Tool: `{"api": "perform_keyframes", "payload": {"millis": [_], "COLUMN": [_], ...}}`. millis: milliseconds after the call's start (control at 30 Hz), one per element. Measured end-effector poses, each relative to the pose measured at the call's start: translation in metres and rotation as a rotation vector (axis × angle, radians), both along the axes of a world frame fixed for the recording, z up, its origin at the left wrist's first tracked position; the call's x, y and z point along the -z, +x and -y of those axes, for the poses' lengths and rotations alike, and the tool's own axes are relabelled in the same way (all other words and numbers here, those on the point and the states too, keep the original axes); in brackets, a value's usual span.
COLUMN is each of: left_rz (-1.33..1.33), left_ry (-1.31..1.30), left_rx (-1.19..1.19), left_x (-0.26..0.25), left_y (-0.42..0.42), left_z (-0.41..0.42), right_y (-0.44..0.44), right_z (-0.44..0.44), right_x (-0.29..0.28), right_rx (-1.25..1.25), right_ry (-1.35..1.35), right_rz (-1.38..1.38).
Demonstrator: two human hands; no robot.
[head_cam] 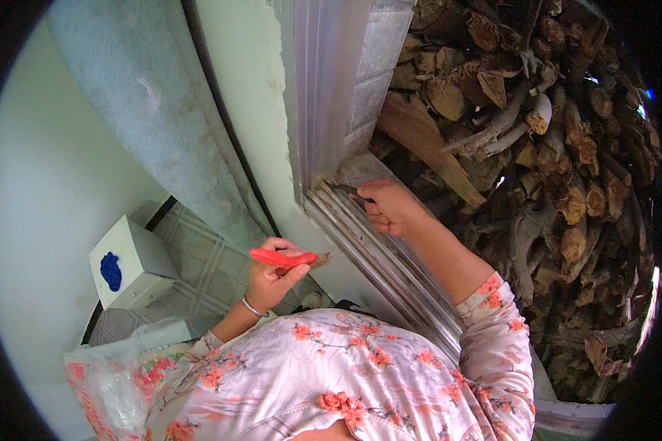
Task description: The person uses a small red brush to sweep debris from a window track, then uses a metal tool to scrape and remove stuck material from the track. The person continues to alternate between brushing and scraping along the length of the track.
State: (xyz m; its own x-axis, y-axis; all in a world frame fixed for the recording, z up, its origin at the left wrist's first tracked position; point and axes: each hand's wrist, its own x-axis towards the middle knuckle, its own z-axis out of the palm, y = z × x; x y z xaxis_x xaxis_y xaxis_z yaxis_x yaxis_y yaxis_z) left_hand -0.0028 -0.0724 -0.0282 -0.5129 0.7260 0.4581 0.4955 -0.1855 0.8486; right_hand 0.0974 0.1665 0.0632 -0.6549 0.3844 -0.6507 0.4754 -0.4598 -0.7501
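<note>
My left hand (273, 284) grips a small brush by its red handle (278, 258). Its short, brownish bristles (324, 259) point right, towards the window, and touch nothing. My right hand (391, 208) is at the far corner of the metal window track (375, 242), its fingers closed on a thin dark tool (345, 189). That tool's tip reaches down to the corner where the track meets the upright window frame (323, 110). My fingers hide its other end, so its exact kind is unclear. Dirt shows in the track's grooves.
Stacked firewood (562, 182) fills the space outside the window, close to my right arm. A pale blue curtain (160, 93) hangs at left. A white box (132, 264) with a blue cloth on it stands on the tiled floor. Plastic-covered floral fabric (121, 380) lies lower left.
</note>
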Motion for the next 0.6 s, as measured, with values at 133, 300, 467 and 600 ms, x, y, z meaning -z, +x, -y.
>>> {"api": "perform_keyframes", "payload": {"millis": [133, 300, 467, 600], "left_rz": [0.032, 0.027, 0.089, 0.039], "left_ry": [0.022, 0.01, 0.032, 0.043], "left_rx": [0.003, 0.019, 0.042, 0.046], "left_x": [0.001, -0.003, -0.004, -0.005], "left_y": [-0.001, 0.001, 0.004, 0.005], "left_z": [0.0, -0.001, 0.0, 0.0], "right_y": [0.001, 0.006, 0.009, 0.013], "right_z": [0.004, 0.009, 0.01, 0.012], "right_x": [0.017, 0.035, 0.037, 0.033], "right_rx": [0.086, 0.167, 0.152, 0.174], "right_ry": [-0.052, -0.08, -0.079, -0.072], "right_rz": [-0.17, -0.308, -0.345, -0.35]}}
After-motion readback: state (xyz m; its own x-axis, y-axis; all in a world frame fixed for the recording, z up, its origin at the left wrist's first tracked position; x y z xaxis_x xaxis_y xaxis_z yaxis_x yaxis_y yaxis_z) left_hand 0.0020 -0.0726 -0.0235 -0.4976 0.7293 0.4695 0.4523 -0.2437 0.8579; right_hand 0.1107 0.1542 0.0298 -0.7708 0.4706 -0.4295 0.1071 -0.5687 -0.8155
